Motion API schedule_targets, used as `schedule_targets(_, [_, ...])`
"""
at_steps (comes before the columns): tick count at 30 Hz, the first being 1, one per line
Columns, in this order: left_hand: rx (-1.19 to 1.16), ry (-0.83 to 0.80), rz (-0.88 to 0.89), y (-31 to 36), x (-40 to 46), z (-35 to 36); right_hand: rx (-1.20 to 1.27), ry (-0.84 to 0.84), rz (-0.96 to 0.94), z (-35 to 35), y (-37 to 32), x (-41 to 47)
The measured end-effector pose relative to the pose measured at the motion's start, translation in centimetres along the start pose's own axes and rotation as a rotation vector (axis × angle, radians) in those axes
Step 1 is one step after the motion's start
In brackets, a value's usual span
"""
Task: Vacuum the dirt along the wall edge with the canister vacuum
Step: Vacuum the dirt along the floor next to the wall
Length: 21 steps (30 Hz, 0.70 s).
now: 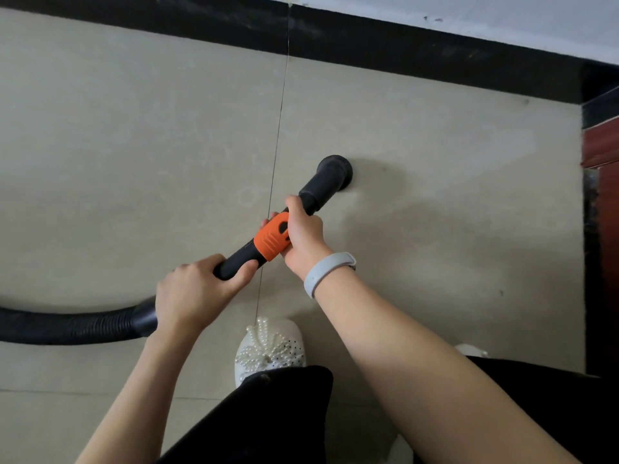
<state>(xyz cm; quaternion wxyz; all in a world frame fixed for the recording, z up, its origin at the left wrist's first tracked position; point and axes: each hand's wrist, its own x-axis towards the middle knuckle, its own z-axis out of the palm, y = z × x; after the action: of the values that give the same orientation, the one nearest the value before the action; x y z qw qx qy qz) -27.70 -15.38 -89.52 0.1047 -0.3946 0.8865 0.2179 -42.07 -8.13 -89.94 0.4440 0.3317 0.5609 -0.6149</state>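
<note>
Tiled floor (134, 145), black baseboard (402, 48) far | vacuum tube (321, 185) slants near-left to far-right, nozzle short of baseboard | right hand (303, 234) grips nearer nozzle | left hand (191, 293) grips hose end.

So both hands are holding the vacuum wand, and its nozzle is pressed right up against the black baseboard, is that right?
Not quite. The head view shows the left hand and right hand both gripping the wand, but the nozzle sits out on the floor tile, well short of the black baseboard.
</note>
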Motion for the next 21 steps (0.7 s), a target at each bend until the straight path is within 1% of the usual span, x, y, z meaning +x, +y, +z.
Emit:
schedule_targets(4, [0.034, -0.038, 0.089, 3.0, 1.3, 0.4, 0.079, 0.030, -0.015, -2.5, -2.2, 0.2])
schedule_targets(13, [0.152, -0.122, 0.283, 8.9, 2.3, 2.0, 0.248, 0.133, -0.062, -8.8, -4.9, 0.1])
schedule_targets(21, [0.188, -0.194, 0.436, 16.9, 3.5, 4.9, 0.356, 0.225, -0.134, -15.6, -9.5, 0.8])
